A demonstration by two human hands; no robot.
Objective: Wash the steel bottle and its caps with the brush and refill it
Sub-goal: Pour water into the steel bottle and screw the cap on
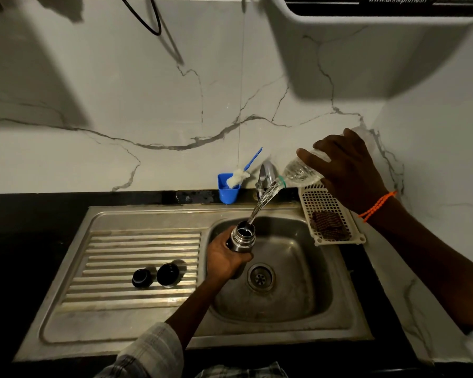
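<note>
Only readable text: "www.drinkprime.in", white italic on dark strip of wall-mounted white unit (pixel 380 20), top edge of frame, well above right hand (pixel 347 170). Nothing else legible.

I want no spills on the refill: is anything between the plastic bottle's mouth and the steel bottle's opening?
Nothing visible. The stream runs from the plastic bottle, tipped by the right hand, straight into the open steel bottle in the left hand; both caps lie aside.
</note>
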